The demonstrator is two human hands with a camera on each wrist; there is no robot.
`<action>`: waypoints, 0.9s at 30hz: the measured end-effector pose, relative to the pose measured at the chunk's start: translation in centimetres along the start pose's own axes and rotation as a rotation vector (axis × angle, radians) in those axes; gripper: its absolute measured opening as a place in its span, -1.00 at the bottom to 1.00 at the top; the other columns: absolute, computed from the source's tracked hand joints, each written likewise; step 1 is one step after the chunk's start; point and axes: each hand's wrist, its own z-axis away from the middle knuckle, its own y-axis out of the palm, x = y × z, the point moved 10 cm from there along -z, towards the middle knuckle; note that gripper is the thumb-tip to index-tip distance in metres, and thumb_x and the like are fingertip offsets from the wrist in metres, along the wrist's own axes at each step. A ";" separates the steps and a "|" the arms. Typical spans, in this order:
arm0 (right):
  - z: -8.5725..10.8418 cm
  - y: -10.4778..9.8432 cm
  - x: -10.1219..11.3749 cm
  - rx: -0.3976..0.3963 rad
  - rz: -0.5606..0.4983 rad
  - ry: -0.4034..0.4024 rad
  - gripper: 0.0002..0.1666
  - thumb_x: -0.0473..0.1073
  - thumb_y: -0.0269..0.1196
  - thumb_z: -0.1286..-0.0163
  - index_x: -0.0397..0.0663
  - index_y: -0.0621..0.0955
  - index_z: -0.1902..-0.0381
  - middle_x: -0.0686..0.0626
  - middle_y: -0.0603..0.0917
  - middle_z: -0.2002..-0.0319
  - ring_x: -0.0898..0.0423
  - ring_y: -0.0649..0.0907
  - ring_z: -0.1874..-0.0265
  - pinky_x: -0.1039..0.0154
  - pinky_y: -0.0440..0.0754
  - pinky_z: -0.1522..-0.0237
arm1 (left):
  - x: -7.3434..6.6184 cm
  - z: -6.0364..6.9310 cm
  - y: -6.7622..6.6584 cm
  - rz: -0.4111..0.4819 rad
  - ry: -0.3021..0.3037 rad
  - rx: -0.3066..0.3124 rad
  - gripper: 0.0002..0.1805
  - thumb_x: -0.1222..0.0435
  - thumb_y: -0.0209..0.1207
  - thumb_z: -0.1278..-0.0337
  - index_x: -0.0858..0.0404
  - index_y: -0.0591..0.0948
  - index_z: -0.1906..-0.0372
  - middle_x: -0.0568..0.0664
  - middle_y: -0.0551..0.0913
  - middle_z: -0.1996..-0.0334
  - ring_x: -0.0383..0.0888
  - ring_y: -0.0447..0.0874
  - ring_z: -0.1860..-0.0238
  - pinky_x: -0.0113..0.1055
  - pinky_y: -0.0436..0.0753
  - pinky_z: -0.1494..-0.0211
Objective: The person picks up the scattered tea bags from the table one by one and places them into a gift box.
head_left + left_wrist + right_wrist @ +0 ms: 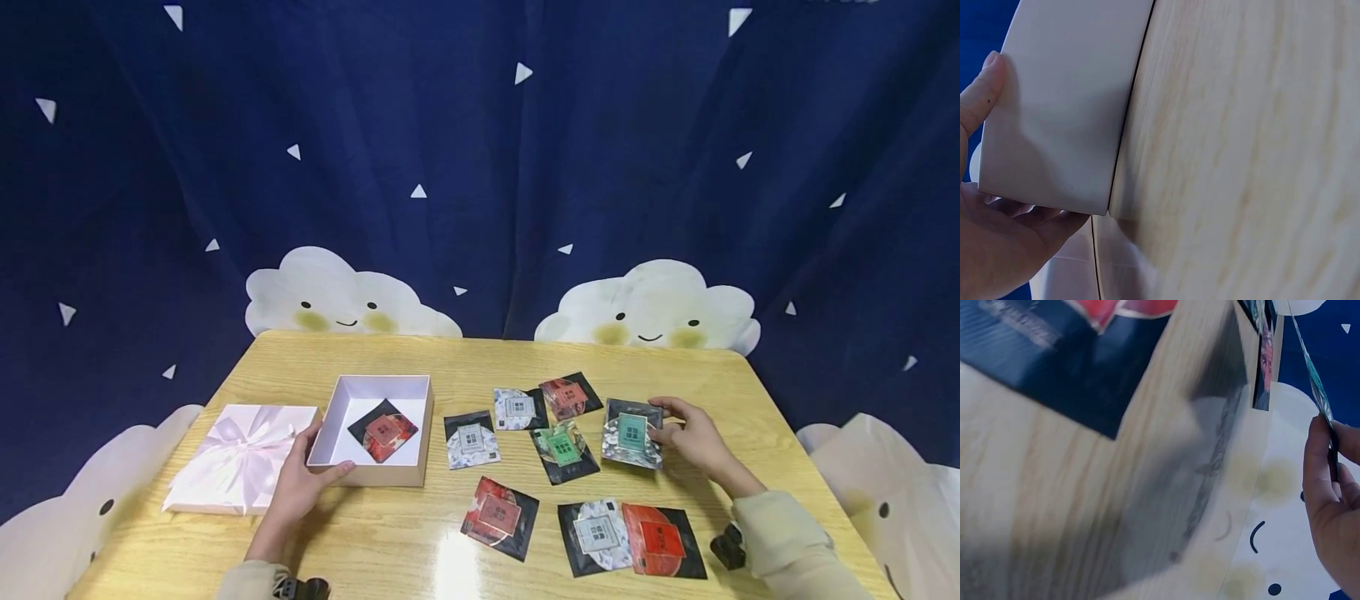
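My left hand (300,483) grips the near left corner of an open white box (427,433); its thumb lies along the front wall (1060,106) in the left wrist view. Inside the box lies one black-and-red packet (384,430). At the right, my right hand (693,437) pinches the right edge of a black-and-silver packet with a teal label (632,433). The right wrist view shows that packet (1316,384) edge-on between the thumb and fingers of the hand (1338,500), raised off the wooden table.
A pink lid with a ribbon bow (243,454) lies left of the box. Between the hands are several packets, among them a green one (564,451), a white one (471,439) and a red one (500,517). Two more packets, white (596,536) and bright red (663,541), lie nearer the front.
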 end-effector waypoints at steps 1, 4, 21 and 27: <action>0.0 0.1 0.2 0.004 -0.008 -0.008 -0.38 -0.36 0.25 -0.11 -0.33 0.36 -0.15 -0.26 0.42 0.14 0.14 0.43 0.55 0.29 0.46 0.55 | 0.0 0.0 0.0 0.002 0.000 0.001 -0.03 0.44 0.35 0.18 0.50 0.02 -0.33 0.42 0.08 -0.28 0.24 0.03 -0.29 0.05 0.06 -0.31; -0.1 0.2 1.0 0.002 -0.021 -0.026 -0.39 -0.36 0.24 -0.11 -0.33 0.37 -0.15 -0.27 0.42 0.13 0.14 0.45 0.56 0.25 0.49 0.55 | 0.0 0.0 0.0 0.003 0.003 0.001 -0.03 0.44 0.35 0.18 0.50 0.02 -0.33 0.41 0.09 -0.28 0.24 0.03 -0.29 0.05 0.06 -0.31; -0.8 1.7 4.1 0.046 -0.213 -0.026 -0.33 -0.40 0.24 -0.13 -0.41 0.29 -0.20 -0.33 0.38 0.11 0.11 0.60 0.43 0.15 0.63 0.34 | -0.2 0.1 0.0 -0.014 0.011 0.002 -0.04 0.42 0.35 0.18 0.50 0.03 -0.32 0.42 0.10 -0.28 0.24 0.03 -0.29 0.06 0.06 -0.30; -1.0 2.5 5.3 0.068 -0.254 -0.029 -0.33 -0.42 0.23 -0.13 -0.43 0.28 -0.21 -0.35 0.37 0.09 0.13 0.58 0.43 0.19 0.63 0.32 | -0.3 0.0 -0.1 -0.019 0.009 0.002 -0.02 0.42 0.36 0.19 0.50 0.02 -0.33 0.42 0.09 -0.28 0.24 0.03 -0.29 0.06 0.05 -0.30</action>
